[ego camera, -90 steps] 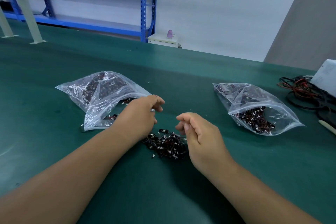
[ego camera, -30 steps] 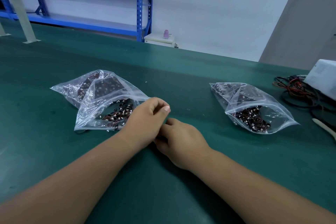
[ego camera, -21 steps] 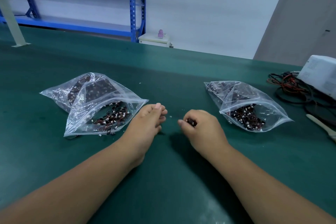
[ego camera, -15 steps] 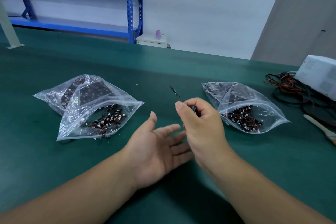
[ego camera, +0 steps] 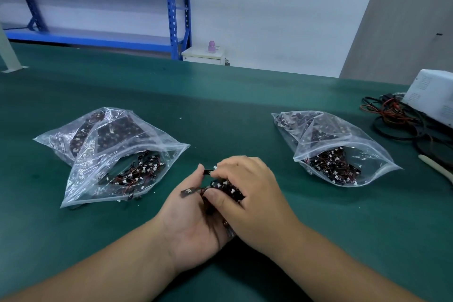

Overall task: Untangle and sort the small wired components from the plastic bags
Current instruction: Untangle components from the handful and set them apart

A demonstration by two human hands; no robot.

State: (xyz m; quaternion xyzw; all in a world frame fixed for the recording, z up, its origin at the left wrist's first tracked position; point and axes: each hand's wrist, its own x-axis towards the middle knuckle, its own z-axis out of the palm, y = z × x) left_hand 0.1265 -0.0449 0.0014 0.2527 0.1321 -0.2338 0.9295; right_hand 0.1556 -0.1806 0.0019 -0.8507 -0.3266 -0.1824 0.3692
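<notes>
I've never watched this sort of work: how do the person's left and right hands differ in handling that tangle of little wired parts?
The left hand lies palm up, cupping the tangle of wired components from below; the right hand is palm down on top. The left hand's fingers are mostly hidden, while the right hand's fingers curl over the tangle, thumb pressing in. Both hold the same tangle.

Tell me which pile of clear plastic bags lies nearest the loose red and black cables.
The right-hand clear plastic bags, close beside the red and black cables; the left-hand bags lie far from them.
</notes>
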